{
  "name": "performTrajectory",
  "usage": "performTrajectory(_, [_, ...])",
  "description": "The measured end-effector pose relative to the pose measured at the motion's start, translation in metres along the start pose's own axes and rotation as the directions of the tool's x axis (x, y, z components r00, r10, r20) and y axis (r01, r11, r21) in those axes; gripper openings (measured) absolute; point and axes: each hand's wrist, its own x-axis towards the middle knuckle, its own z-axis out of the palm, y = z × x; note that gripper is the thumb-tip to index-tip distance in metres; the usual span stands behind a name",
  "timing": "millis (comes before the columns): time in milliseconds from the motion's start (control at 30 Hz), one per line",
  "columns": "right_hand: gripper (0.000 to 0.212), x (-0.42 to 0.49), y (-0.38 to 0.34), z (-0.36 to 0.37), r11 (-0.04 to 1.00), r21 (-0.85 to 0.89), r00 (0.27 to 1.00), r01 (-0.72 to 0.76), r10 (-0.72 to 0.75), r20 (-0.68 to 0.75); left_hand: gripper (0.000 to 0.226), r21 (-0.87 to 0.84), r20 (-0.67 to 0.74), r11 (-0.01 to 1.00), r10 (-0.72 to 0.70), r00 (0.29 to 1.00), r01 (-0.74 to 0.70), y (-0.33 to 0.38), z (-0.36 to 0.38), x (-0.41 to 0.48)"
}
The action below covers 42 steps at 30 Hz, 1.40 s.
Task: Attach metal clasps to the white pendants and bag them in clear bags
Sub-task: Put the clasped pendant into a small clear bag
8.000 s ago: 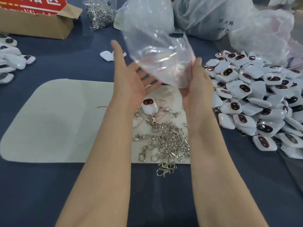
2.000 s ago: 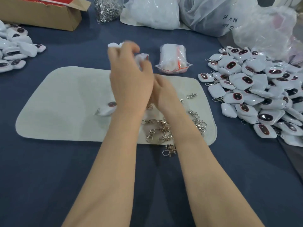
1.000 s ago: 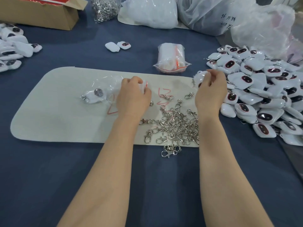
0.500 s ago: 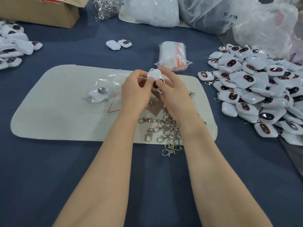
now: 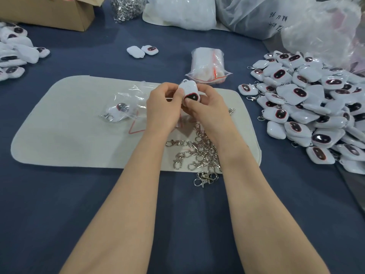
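Two hands meet over the far edge of the pale grey felt mat, both on one white rounded-square plastic pendant. The left hand has its fingers curled and pinches the pendant's left side. The right hand grips it from the right, with the thumb on the lower edge and the fingers curled behind. Whether either hand also holds a clasp cannot be told.

Pendant: smooth white shell with rounded corners. The lower part of the face carries a glossy dark oval window rimmed in red. It is tilted, with the window toward the camera.

On the mat:
- Loose pile of silver metal swivel clasps lies under the right wrist, and a few spill over the near edge onto the dark blue tablecloth.
- Clear bag holding a pendant with clasp lies left of the hands.

Off the mat:
- Large heap of white pendants sits to the right.
- Packet of clear red-striped bags sits just beyond the mat.
- Two stray white pendants lie farther back.
- Brown cardboard box stands at the far left.
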Motion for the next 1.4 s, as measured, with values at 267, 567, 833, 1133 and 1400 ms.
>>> performTrajectory(267, [0.027, -0.002, -0.001, -0.006, 0.980, 0.193, 0.989, -0.043, 0.014, 0.148, 0.005, -0.036, -0.038, 0.999, -0.027, 0.999, 0.026, -0.002, -0.001, 0.000])
performTrajectory(567, [0.029, -0.003, -0.006, -0.009, 0.957, 0.282, 0.990, -0.072, 0.035, 0.137, 0.004, -0.059, -0.016, 0.998, 0.000, 1.000, -0.001, 0.001, 0.000, 0.000])
performTrajectory(833, [0.025, -0.006, -0.010, -0.003, 0.971, 0.217, 0.983, -0.105, 0.068, 0.170, 0.005, -0.042, -0.046, 0.999, -0.014, 0.999, 0.012, -0.002, 0.000, 0.001])
performTrajectory(1133, [0.026, -0.002, -0.009, -0.007, 0.995, 0.010, 0.994, 0.103, -0.102, -0.041, 0.013, 0.002, 0.019, 0.999, 0.036, 0.999, -0.036, 0.000, 0.001, -0.002])
performTrajectory(1400, [0.024, 0.002, -0.010, -0.010, 0.992, 0.048, 0.988, 0.114, -0.108, -0.106, 0.018, 0.209, 0.025, 0.973, 0.090, 0.996, -0.093, 0.000, 0.002, 0.000])
